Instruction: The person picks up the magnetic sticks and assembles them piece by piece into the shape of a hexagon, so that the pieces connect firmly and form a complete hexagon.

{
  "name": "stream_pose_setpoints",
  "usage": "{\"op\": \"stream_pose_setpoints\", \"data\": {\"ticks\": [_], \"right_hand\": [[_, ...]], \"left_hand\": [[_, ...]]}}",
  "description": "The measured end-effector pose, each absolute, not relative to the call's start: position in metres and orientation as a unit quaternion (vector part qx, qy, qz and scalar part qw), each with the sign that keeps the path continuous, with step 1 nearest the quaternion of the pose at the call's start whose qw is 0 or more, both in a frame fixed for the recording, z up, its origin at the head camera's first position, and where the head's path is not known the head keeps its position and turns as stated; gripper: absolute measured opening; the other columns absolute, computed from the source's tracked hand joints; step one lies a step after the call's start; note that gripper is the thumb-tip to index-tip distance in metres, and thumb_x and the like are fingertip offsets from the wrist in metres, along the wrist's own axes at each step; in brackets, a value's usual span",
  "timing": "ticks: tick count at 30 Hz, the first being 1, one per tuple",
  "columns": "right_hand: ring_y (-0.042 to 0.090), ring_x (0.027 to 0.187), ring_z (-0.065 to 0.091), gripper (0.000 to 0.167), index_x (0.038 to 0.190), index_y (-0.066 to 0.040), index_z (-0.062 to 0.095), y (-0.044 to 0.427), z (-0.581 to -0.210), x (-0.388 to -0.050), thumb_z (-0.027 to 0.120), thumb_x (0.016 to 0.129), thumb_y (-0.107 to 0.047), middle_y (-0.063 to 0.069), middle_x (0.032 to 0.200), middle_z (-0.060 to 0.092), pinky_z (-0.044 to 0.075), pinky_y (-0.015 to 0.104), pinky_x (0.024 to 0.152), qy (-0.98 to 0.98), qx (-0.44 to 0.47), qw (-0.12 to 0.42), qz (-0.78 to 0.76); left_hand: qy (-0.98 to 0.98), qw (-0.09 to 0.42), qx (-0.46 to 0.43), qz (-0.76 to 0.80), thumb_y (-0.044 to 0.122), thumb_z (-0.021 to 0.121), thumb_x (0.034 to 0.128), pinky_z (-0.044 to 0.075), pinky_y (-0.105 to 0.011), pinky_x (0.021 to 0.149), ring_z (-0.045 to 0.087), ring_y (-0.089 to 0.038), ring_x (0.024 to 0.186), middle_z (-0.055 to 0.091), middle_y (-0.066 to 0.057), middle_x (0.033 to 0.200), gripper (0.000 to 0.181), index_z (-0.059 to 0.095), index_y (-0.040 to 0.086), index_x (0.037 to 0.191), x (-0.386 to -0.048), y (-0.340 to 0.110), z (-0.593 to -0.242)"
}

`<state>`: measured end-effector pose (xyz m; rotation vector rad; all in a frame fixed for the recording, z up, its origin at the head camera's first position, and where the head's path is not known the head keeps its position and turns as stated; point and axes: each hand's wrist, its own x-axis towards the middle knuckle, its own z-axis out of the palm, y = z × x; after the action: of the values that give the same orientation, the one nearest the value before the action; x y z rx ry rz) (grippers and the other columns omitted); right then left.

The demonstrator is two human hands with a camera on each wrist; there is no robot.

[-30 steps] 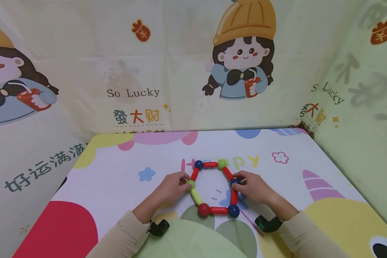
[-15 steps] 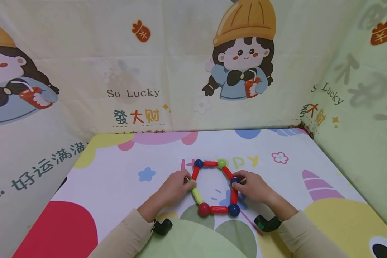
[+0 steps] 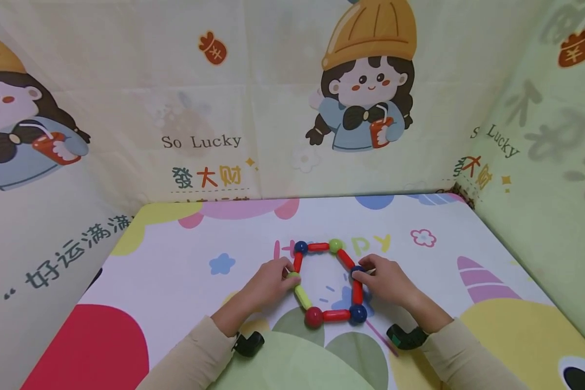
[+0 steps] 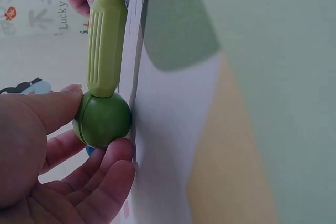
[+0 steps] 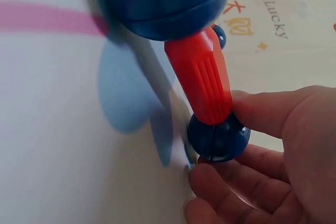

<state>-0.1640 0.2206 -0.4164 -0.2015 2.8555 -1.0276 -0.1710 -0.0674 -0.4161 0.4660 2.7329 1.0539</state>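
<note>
A closed ring of balls and short rods, like a magnetic building toy, lies on the table in the head view. My left hand (image 3: 272, 283) pinches the green ball (image 4: 103, 120) on the ring's left side between thumb and fingers. A yellow-green rod (image 4: 106, 45) joins that ball to the red ball (image 3: 314, 317) at the near left. On the right side, my right hand (image 3: 387, 279) grips a blue ball (image 5: 218, 137). From it a red rod (image 5: 202, 77) leads to the near-right blue ball (image 3: 358, 314). Another blue ball (image 3: 300, 247) and a lighter green ball (image 3: 335, 246) form the far side.
Colourful cartoon prints cover the tabletop (image 3: 175, 281). A printed cloth (image 3: 273, 108) hangs behind the table's far edge and along both sides. Each wrist wears a small black camera, such as the left wrist camera (image 3: 249, 344).
The ring has shifted slightly to the right, its near side most. My left hand has moved right along with the green ball, while my right hand has barely moved.
</note>
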Motion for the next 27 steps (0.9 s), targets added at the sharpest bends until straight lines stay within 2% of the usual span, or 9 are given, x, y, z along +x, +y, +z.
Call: {"op": "stream_pose_setpoints", "data": {"ticks": [6,13,27], "right_hand": [[0.023,0.092,0.061,0.037,0.120,0.000,0.063,0.225,-0.417,-0.165,0.070,0.094,-0.026,0.008,0.105,0.067,0.055,0.038,0.076,0.946,-0.061,0.042,-0.316],[0.028,0.099,0.063,0.041,0.129,0.002,0.060,0.234,-0.416,-0.167,0.068,0.095,-0.021,0.015,0.118,0.065,0.056,0.040,0.079,0.945,-0.060,0.038,-0.319],[0.031,0.100,0.062,0.046,0.127,0.004,0.059,0.252,-0.416,-0.166,0.071,0.093,-0.025,0.016,0.114,0.065,0.056,0.042,0.078,0.951,-0.041,0.023,-0.307]], "left_hand": [[0.919,0.081,0.170,0.345,0.021,0.071,0.0940,0.048,-0.029,0.067,0.053,-0.017,0.077,0.054,0.000,0.081,0.019,0.063,0.008,0.106,-0.176,-0.059,-0.416],[0.917,0.089,0.181,0.345,0.021,0.071,0.0942,0.049,-0.028,0.066,0.054,-0.017,0.077,0.055,0.000,0.082,0.019,0.062,0.008,0.105,-0.182,-0.043,-0.414],[0.915,0.108,0.191,0.337,0.022,0.069,0.0959,0.048,-0.027,0.066,0.055,-0.017,0.079,0.056,-0.002,0.083,0.020,0.062,0.010,0.109,-0.190,-0.025,-0.413]]}}
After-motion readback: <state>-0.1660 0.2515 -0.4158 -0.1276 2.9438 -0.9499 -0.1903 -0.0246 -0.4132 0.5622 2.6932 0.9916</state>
